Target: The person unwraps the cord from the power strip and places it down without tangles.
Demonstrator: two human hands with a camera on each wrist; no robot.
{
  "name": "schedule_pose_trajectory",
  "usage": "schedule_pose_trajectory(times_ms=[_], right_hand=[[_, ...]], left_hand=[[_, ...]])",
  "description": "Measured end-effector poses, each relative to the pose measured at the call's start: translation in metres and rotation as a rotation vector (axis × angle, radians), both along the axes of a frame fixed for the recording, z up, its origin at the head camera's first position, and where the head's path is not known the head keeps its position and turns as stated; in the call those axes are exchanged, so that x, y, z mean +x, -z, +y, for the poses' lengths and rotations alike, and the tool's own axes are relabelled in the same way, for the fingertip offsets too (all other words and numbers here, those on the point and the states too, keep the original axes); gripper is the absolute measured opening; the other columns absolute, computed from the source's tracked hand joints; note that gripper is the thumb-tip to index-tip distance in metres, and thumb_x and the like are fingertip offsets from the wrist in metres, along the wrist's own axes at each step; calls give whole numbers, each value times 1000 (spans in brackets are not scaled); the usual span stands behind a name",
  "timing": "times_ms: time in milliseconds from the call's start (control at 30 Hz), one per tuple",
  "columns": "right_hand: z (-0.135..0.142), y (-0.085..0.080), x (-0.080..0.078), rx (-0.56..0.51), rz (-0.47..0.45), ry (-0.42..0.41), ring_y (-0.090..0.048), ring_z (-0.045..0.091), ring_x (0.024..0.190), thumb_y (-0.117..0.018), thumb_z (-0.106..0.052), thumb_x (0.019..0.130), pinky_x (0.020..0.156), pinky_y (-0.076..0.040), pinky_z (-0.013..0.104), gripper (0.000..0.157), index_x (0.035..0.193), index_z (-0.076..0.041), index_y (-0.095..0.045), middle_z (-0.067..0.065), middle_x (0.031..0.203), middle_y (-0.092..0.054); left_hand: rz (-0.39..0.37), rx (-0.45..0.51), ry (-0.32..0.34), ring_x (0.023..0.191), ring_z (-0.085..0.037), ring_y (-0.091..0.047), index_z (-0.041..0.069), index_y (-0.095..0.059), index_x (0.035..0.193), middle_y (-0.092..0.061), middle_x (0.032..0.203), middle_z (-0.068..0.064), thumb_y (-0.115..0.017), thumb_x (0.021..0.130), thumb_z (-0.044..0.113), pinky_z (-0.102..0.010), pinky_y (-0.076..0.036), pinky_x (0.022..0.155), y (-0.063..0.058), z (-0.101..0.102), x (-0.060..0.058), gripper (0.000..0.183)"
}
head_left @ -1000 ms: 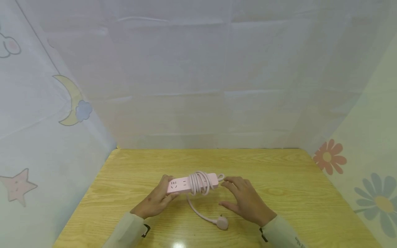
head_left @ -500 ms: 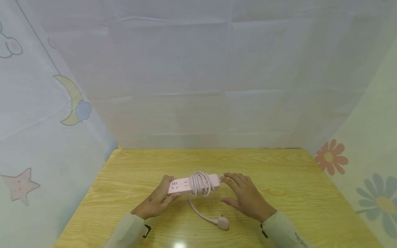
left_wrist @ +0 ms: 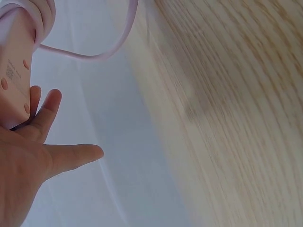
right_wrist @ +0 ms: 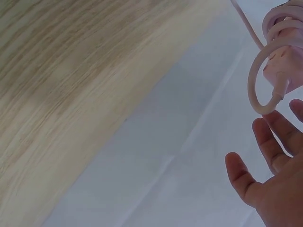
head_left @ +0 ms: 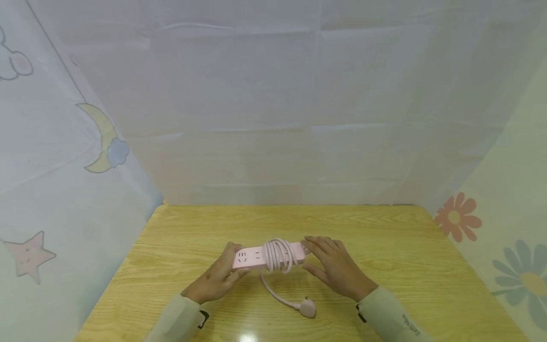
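Pink power strip (head_left: pixel 249 257): Eased slightly toward my right.
Right hand (head_left: pixel 339 270): My fingertips reach over the cord loop (right_wrist: pixel 252 87), largely covering it from the head view; one second earlier they stood just beside it.
Right thumb (head_left: pixel 315 272): Raised closer to the strip's end than before.

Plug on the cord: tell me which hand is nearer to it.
Right. In the head view, the right hand is above and to the right of the plug, not touching it; the left hand is farther off to its left, holding the power strip.
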State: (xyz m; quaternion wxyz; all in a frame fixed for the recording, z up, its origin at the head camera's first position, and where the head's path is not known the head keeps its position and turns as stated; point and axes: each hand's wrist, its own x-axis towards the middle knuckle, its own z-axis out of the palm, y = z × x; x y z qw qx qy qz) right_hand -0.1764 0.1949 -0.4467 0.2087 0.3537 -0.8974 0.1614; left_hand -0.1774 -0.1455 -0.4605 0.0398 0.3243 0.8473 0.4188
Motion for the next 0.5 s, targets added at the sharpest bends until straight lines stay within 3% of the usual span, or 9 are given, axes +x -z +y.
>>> schedule_pose_trajectory(times_ms=[500], right_hand=[[-4,3,-5,-10,5,-36,-53,28,124,-68,-36,95,95,-42,51,53,139,-8,-56,8,138,-57]], left_hand=[[-27,16,20,99,-15,-49,6,-32,141,-39,121,1,-51,106,25,-29,-50,86,-2,1,1,44]])
